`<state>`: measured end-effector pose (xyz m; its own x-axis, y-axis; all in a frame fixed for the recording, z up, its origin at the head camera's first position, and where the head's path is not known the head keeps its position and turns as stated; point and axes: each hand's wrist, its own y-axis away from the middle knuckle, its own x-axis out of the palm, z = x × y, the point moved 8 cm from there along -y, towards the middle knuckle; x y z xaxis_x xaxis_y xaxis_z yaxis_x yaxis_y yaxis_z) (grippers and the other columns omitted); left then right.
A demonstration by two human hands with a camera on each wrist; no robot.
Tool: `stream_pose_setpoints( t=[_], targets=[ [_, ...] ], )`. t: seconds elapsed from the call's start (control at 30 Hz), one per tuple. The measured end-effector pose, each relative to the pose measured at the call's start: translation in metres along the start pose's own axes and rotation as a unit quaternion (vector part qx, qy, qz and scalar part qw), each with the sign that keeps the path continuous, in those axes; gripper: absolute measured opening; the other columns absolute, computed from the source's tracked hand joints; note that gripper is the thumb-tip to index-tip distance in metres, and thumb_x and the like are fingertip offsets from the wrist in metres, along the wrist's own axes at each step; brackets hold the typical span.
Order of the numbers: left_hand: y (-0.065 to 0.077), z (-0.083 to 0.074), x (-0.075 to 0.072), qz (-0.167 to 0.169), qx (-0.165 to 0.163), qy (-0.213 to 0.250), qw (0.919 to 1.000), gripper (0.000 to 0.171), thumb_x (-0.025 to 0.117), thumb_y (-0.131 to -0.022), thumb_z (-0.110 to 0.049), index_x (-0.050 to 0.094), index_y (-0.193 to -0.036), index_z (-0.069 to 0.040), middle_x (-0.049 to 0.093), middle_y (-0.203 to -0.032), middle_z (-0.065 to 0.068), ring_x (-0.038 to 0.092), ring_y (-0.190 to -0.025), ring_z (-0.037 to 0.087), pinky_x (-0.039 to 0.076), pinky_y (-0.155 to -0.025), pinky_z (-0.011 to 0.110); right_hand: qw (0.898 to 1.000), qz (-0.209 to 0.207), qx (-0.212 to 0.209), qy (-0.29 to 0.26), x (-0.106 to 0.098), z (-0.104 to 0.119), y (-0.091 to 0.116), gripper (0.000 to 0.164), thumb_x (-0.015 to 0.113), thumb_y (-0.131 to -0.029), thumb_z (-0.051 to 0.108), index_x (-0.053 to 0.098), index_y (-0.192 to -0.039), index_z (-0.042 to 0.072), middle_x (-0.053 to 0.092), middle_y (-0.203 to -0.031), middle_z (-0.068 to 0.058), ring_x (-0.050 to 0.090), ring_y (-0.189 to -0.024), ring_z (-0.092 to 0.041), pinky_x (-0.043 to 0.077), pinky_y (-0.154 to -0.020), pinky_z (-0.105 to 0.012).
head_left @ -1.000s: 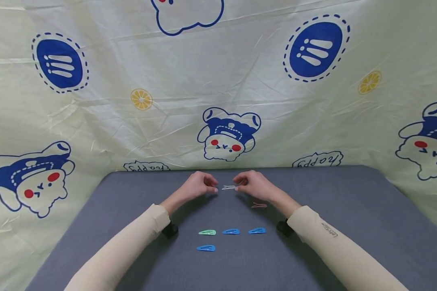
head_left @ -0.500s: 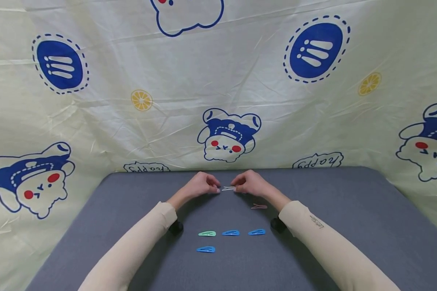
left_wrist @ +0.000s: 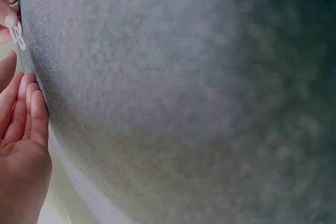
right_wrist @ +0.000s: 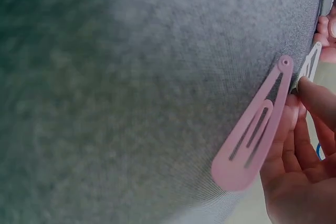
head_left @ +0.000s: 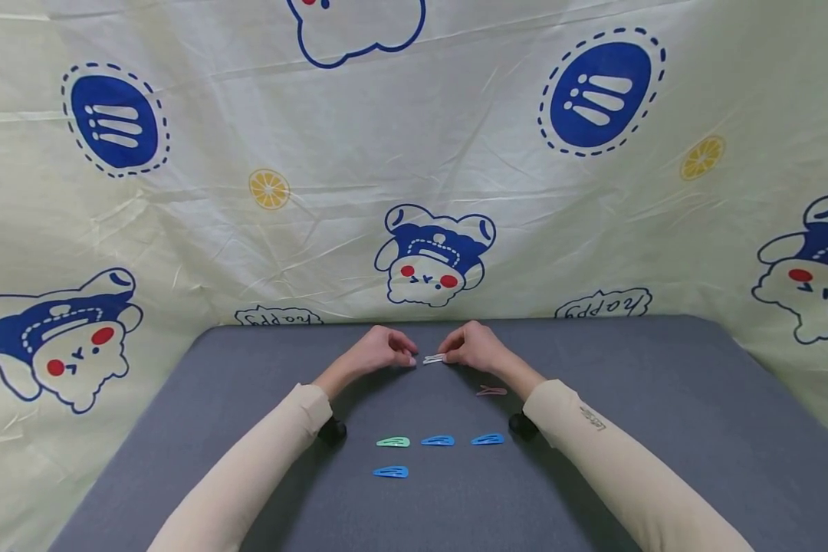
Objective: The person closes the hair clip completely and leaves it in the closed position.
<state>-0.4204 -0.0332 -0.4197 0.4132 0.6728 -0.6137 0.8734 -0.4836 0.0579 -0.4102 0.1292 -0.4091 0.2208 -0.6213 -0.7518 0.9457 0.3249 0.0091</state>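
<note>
A white snap hair clip (head_left: 433,359) is pinched between the thumb and fingers of my right hand (head_left: 479,349) near the far edge of the table. The clip's narrow end (right_wrist: 316,51) sticks out from those fingertips toward my left hand. Just left of it, my left hand (head_left: 381,350) hovers low with bent, relaxed fingers and nothing in them; a small gap parts it from the clip. A pink snap hair clip (right_wrist: 244,145) lies on the table beneath my right wrist, looking large in the right wrist view.
Nearer me on the grey table (head_left: 448,510) lie a green hair clip (head_left: 393,442) and two blue ones, the middle clip (head_left: 438,441) and the right clip (head_left: 487,439), in a row. Another blue clip (head_left: 390,472) lies below the green one. A printed curtain (head_left: 317,253) hangs behind.
Both hands have drawn slightly closer together. My right fingers have taken hold of the white clip, which has turned a little. The other clips stay where they were.
</note>
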Motion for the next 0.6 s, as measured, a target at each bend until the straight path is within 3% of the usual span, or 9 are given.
stream_pose_setpoints(
  t=[0.33,0.6],
  targets=[
    [0.007,-0.002,-0.007,0.002,0.023,-0.024,0.9994,0.023,0.075,-0.087,-0.014,0.074,-0.108,-0.005,0.071,-0.098,0.001,0.059,-0.083,0.017,0.050,-0.073,0.029,1.000,-0.014,-0.016,-0.003,0.001,0.011,0.009,0.008,0.070,-0.091,0.006,0.077,-0.094,0.009,0.068,-0.086,0.000,0.054,-0.075,-0.018,0.046,-0.066,-0.030],
    [0.014,-0.009,-0.012,-0.005,0.040,-0.012,0.9991,0.025,0.075,-0.088,-0.014,0.073,-0.110,-0.003,0.071,-0.095,0.001,0.059,-0.082,0.019,0.049,-0.073,0.030,0.999,-0.039,-0.020,-0.012,-0.005,0.022,0.019,0.008,0.070,-0.092,0.008,0.076,-0.095,0.011,0.066,-0.086,0.001,0.054,-0.078,-0.019,0.047,-0.073,-0.033]
  ],
)
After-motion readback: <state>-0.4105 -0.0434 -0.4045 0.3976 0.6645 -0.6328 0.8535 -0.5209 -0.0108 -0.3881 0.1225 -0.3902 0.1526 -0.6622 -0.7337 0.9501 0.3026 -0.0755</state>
